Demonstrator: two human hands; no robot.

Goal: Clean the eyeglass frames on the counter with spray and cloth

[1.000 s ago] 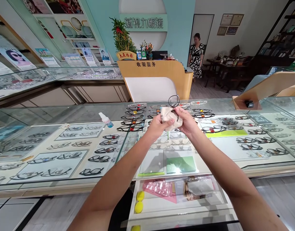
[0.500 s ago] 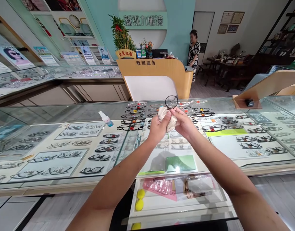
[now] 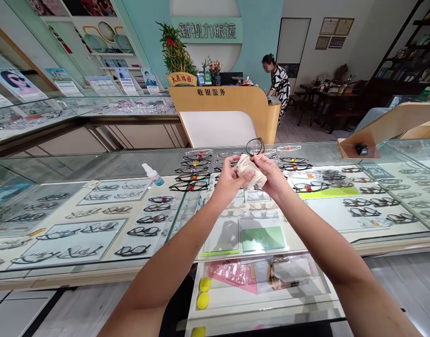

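Glass counter (image 3: 105, 164) spans beneath us; left of our left hand sits a spray bottle (image 3: 152, 174), its label illegible. Beyond, a plaque (image 3: 182, 79) reads 大展鸿图, the wall sign (image 3: 207, 30) 新视力眼镜, the desk (image 3: 222, 100) 收银服务. Our left hand (image 3: 229, 180) pinches a cream cloth (image 3: 248, 171); from its far edge the glasses (image 3: 247, 146) poke away from us, long axis apparently outward, nearer our right hand (image 3: 273, 175), whose fingertips hold frame and cloth.
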